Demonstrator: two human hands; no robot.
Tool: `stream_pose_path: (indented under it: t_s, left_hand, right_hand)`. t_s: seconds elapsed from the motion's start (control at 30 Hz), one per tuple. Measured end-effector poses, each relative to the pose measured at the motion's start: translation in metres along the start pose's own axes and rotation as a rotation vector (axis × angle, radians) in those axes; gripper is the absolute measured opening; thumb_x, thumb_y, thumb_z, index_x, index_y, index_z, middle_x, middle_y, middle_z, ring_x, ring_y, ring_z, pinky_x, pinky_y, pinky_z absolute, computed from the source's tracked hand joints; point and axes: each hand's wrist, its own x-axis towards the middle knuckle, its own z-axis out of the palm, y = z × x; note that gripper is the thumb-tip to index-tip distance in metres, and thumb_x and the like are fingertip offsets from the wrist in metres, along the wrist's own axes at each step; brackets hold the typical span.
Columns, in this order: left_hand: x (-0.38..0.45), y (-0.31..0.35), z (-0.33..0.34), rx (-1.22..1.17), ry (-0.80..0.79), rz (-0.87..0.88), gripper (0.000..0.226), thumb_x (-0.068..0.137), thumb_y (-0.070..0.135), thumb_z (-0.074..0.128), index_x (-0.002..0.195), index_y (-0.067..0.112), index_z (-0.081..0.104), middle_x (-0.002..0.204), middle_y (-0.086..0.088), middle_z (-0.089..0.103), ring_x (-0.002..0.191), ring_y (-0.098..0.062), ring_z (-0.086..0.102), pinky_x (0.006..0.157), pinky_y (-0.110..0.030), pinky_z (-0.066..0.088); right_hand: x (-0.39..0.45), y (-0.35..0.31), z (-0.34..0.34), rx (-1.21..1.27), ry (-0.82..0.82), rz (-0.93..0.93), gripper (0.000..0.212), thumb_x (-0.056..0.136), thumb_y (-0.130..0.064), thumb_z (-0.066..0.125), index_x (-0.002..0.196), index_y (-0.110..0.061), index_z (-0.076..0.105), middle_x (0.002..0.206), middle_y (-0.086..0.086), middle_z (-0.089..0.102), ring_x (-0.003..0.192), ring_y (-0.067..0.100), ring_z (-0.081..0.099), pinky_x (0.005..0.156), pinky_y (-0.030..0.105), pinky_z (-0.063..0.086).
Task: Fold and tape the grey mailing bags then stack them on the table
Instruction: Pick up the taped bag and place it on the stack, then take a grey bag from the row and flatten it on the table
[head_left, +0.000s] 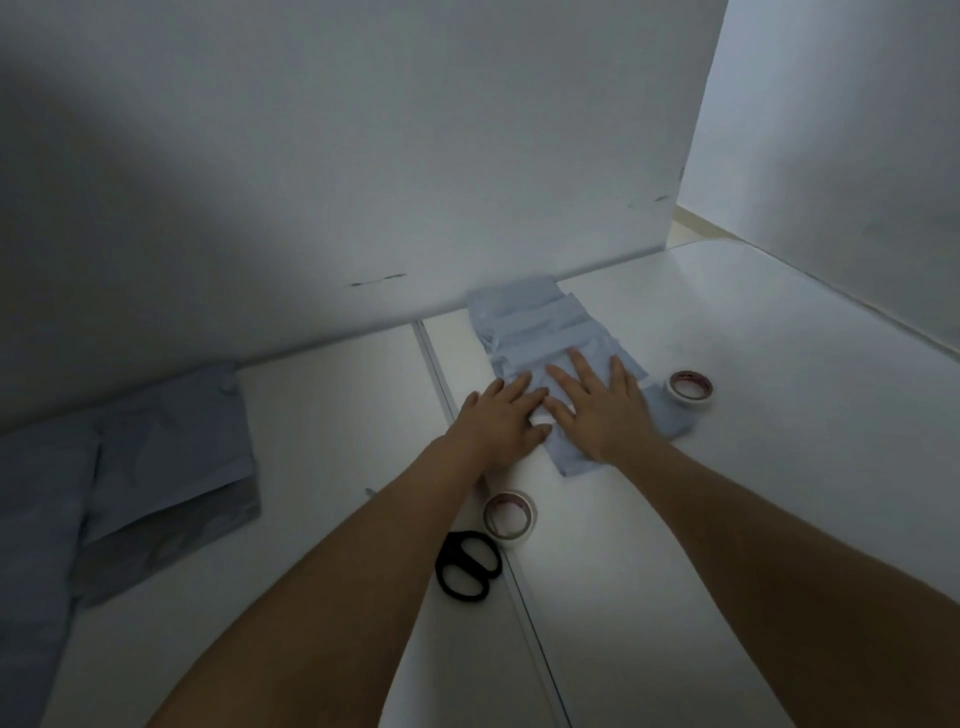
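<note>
A folded grey mailing bag (571, 454) lies on the white table (727, 467), overlapping the near end of a row of folded grey bags (530, 322) that reaches back to the wall. My left hand (498, 421) and my right hand (597, 410) both press flat on the folded bag, fingers straight and spread. One tape roll (690, 391) stands just right of the bag. A second tape roll (509, 517) lies under my left forearm, with black scissors (467, 566) beside it. Unfolded grey bags (166, 467) lie at the far left.
A white wall panel (363, 182) rises directly behind the table. A seam (524, 597) runs down the table between its two halves. The table's right edge (857, 306) borders another white wall.
</note>
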Motion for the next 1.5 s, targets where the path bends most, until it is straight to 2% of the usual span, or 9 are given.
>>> stream_pose_path:
  t_s: [0.13, 0.23, 0.37, 0.5, 1.0, 1.13, 1.27, 1.4, 1.5]
  left_hand:
    - [0.004, -0.001, 0.0, -0.03, 0.008, 0.017, 0.065, 0.097, 0.056, 0.035, 0.153, 0.032, 0.013, 0.162, 0.003, 0.004, 0.147, -0.027, 0.009, 0.115, -0.054, 0.019]
    - [-0.008, -0.006, 0.001, -0.111, 0.109, 0.099, 0.077, 0.088, 0.066, 0.029, 0.152, 0.025, 0.021, 0.16, -0.003, 0.016, 0.145, -0.027, 0.022, 0.11, -0.053, 0.032]
    - [-0.04, -0.019, -0.009, -0.216, 0.226, 0.134, 0.073, 0.092, 0.056, 0.038, 0.151, 0.015, 0.025, 0.159, -0.006, 0.021, 0.143, -0.023, 0.029, 0.111, -0.044, 0.033]
    - [-0.096, -0.043, -0.021, -0.266, 0.31, 0.008, 0.059, 0.099, 0.035, 0.048, 0.152, 0.021, 0.025, 0.161, 0.002, 0.014, 0.141, -0.02, 0.031, 0.111, -0.031, 0.028]
    - [-0.337, -0.177, -0.001, -0.256, 0.48, -0.585, 0.056, 0.099, 0.029, 0.049, 0.149, 0.015, 0.029, 0.159, -0.001, 0.018, 0.14, -0.022, 0.029, 0.11, -0.027, 0.027]
    - [-0.377, -0.212, 0.0, -0.283, 0.416, -0.815, 0.072, 0.097, 0.045, 0.046, 0.153, 0.012, 0.014, 0.161, -0.004, 0.005, 0.147, -0.023, 0.012, 0.118, -0.035, 0.017]
    - [-0.396, -0.217, 0.008, -0.172, 0.15, -0.881, 0.068, 0.096, 0.059, 0.034, 0.152, 0.025, 0.016, 0.162, 0.002, -0.007, 0.147, -0.024, 0.009, 0.117, -0.042, 0.018]
    - [-0.402, -0.196, 0.002, -0.094, 0.043, -0.77, 0.061, 0.096, 0.059, 0.022, 0.147, 0.027, 0.033, 0.159, 0.002, 0.019, 0.144, -0.023, 0.02, 0.116, -0.04, 0.017]
    - [-0.402, -0.168, -0.009, -0.055, 0.022, -0.629, 0.071, 0.086, 0.059, 0.013, 0.124, 0.019, 0.058, 0.138, 0.0, 0.049, 0.125, -0.022, 0.044, 0.105, -0.036, 0.031]
  right_hand:
    - [0.006, 0.005, -0.001, -0.066, -0.067, -0.001, 0.096, 0.072, -0.078, -0.025, 0.152, -0.041, 0.013, 0.162, -0.003, -0.006, 0.144, 0.046, -0.001, 0.116, 0.054, 0.0]
    - [0.003, -0.004, -0.012, -0.001, -0.057, 0.076, 0.064, 0.093, -0.066, 0.012, 0.152, -0.042, 0.007, 0.162, -0.006, -0.004, 0.144, 0.044, 0.0, 0.117, 0.052, 0.002]
    - [-0.009, -0.038, -0.032, 0.058, 0.056, 0.028, 0.062, 0.096, -0.062, 0.02, 0.152, -0.037, 0.016, 0.162, -0.002, 0.006, 0.145, 0.04, 0.005, 0.117, 0.052, 0.007]
    - [-0.024, -0.101, -0.04, 0.116, 0.1, -0.09, 0.058, 0.099, -0.053, 0.028, 0.152, -0.032, 0.017, 0.162, -0.001, 0.008, 0.146, 0.037, 0.007, 0.117, 0.051, 0.007]
    - [-0.123, -0.299, -0.013, 0.301, -0.072, -0.433, 0.06, 0.1, -0.049, 0.035, 0.152, -0.027, 0.017, 0.162, -0.002, 0.004, 0.147, 0.034, 0.008, 0.118, 0.047, 0.011]
    - [-0.135, -0.308, -0.01, 0.313, -0.096, -0.44, 0.059, 0.1, -0.048, 0.036, 0.152, -0.027, 0.018, 0.162, -0.002, 0.006, 0.147, 0.031, 0.01, 0.117, 0.045, 0.014]
    - [-0.146, -0.31, -0.004, 0.343, -0.112, -0.439, 0.058, 0.099, -0.046, 0.039, 0.151, -0.025, 0.022, 0.161, 0.0, 0.012, 0.146, 0.029, 0.015, 0.116, 0.044, 0.018]
    - [-0.155, -0.312, 0.002, 0.351, -0.124, -0.451, 0.054, 0.1, -0.043, 0.041, 0.148, -0.023, 0.028, 0.16, 0.001, 0.015, 0.145, 0.027, 0.019, 0.116, 0.042, 0.022]
    - [-0.162, -0.318, 0.004, 0.378, -0.126, -0.468, 0.052, 0.1, -0.039, 0.043, 0.147, -0.02, 0.031, 0.16, 0.003, 0.018, 0.143, 0.025, 0.023, 0.114, 0.039, 0.025]
